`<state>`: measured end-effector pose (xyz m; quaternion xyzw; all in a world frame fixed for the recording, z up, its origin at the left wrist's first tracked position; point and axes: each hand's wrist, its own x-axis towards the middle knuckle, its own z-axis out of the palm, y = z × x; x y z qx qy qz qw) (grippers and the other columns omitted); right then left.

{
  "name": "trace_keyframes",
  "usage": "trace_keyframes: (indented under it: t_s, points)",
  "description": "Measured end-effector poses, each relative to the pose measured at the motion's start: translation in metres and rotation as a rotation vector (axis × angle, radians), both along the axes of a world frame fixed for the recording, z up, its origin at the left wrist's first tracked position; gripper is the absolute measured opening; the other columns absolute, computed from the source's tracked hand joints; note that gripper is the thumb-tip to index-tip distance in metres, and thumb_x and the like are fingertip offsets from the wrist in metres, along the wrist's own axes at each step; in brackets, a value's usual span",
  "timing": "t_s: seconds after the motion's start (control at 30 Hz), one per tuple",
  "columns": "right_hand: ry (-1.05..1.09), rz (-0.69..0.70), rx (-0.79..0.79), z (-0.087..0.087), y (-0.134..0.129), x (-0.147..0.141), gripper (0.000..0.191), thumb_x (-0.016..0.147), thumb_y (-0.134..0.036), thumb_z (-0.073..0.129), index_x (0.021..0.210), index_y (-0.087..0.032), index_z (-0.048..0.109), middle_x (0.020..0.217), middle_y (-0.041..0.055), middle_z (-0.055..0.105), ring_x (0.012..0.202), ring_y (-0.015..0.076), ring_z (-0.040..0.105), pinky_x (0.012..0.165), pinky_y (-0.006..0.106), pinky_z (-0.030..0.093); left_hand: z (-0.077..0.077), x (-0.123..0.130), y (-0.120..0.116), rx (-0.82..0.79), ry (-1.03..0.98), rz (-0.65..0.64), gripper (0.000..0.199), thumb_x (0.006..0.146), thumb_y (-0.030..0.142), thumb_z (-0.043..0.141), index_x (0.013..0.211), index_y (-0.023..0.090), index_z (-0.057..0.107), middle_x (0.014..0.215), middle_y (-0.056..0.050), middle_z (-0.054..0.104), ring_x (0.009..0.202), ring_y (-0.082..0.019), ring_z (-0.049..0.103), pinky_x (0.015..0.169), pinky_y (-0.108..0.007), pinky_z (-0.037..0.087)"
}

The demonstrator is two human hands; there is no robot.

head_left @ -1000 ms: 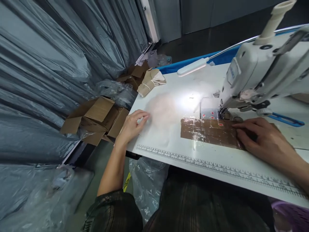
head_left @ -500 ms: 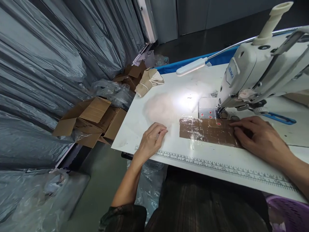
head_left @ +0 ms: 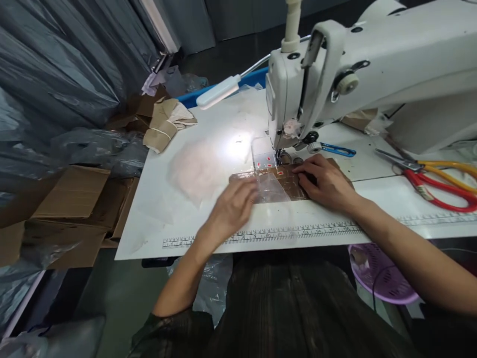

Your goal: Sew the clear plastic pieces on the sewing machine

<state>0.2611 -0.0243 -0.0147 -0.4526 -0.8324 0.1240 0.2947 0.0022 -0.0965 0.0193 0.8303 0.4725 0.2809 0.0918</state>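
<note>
A brown strip with a shiny, tape-like surface (head_left: 300, 189) lies on the white table in front of the sewing machine needle area (head_left: 278, 156). My left hand (head_left: 234, 201), smeared by motion, is over the strip's left end. Its fingers are closed on a sheer, see-through piece of fabric (head_left: 274, 188), which spreads across the strip. My right hand (head_left: 328, 181) rests on the strip's right part, with thumb and forefinger close together pressing it. Small red marks (head_left: 269, 165) show on the plate and strip beside the presser foot.
A pile of pale sheer fabric (head_left: 196, 169) lies left of the machine, with a tied beige bundle (head_left: 162, 132) behind. Blue thread snips (head_left: 338, 149) and red-and-yellow scissors (head_left: 436, 181) lie to the right. A lamp (head_left: 219, 92) hangs over the table. Cardboard boxes (head_left: 70, 194) stand at left.
My left hand has moved right, from bare table onto the brown strip, with the sheer piece now spread over it. My right hand stays on the strip. The view has turned right, bringing the scissors in.
</note>
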Motion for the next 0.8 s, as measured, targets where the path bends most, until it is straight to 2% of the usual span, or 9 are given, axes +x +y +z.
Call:
trace_keyframes:
  t_s: [0.1,0.27,0.37,0.47,0.57,0.67,0.8]
  points:
    - [-0.013,0.005,-0.011,0.002,-0.001,0.000,0.026,0.093,-0.021,0.049,0.107,-0.022,0.070,0.109,0.0110,0.064,0.097,0.0256,0.062,0.090,0.044,0.051,-0.004,-0.014,0.017,-0.094,0.006,0.162,0.022,0.099,0.027,0.055,0.117,0.018,0.063,0.117,-0.010,0.066,0.101,-0.021,0.066,0.089,-0.039,0.058]
    - [0.016,0.026,-0.014,0.003,-0.002,0.001,0.025,0.092,-0.020,0.051,0.107,-0.019,0.071,0.110,0.0121,0.063,0.094,0.0241,0.063,0.088,0.043,0.052,-0.017,-0.009,0.026,-0.129,-0.099,0.262,0.013,0.093,0.029,0.062,0.098,0.020,0.070,0.104,-0.007,0.067,0.091,-0.019,0.065,0.072,-0.033,0.055]
    - [0.118,0.050,-0.037,0.004,-0.002,0.001,0.024,0.092,-0.019,0.052,0.105,-0.021,0.072,0.105,0.0104,0.065,0.094,0.0236,0.063,0.086,0.042,0.053,-0.014,-0.005,0.023,-0.244,-0.360,0.283,0.014,0.092,0.033,0.064,0.088,0.019,0.067,0.100,-0.006,0.070,0.081,-0.015,0.065,0.067,-0.030,0.056]
    - [0.218,0.079,-0.078,0.007,-0.001,0.000,0.023,0.091,-0.019,0.051,0.102,-0.022,0.072,0.095,0.0077,0.068,0.089,0.0225,0.065,0.081,0.040,0.055,-0.009,-0.003,0.019,-0.458,-0.644,0.249,0.019,0.093,0.038,0.064,0.094,0.020,0.060,0.095,-0.006,0.073,0.079,-0.016,0.069,0.070,-0.031,0.060]
    - [0.232,0.107,-0.100,0.010,-0.001,-0.002,0.024,0.091,-0.020,0.051,0.101,-0.023,0.072,0.091,0.0063,0.069,0.087,0.0216,0.066,0.082,0.040,0.056,-0.010,-0.001,0.019,-0.577,-0.773,0.188,0.026,0.091,0.043,0.066,0.097,0.020,0.056,0.095,-0.007,0.074,0.085,-0.018,0.072,0.076,-0.035,0.064]
    - [0.197,0.134,-0.111,0.011,-0.001,-0.002,0.025,0.092,-0.021,0.049,0.101,-0.024,0.072,0.096,0.0069,0.071,0.091,0.0221,0.067,0.086,0.042,0.056,-0.014,-0.001,0.021,-0.513,-0.733,0.193,0.031,0.091,0.043,0.065,0.107,0.019,0.056,0.102,-0.008,0.073,0.089,-0.019,0.072,0.079,-0.036,0.064]
    - [0.162,0.173,-0.108,0.009,-0.003,0.002,0.024,0.093,-0.024,0.048,0.102,-0.025,0.071,0.098,0.0075,0.070,0.090,0.0225,0.068,0.083,0.042,0.058,-0.009,-0.003,0.007,-0.174,-0.464,0.267,0.029,0.094,0.030,0.062,0.121,0.021,0.057,0.119,-0.009,0.067,0.094,-0.017,0.069,0.081,-0.033,0.061]
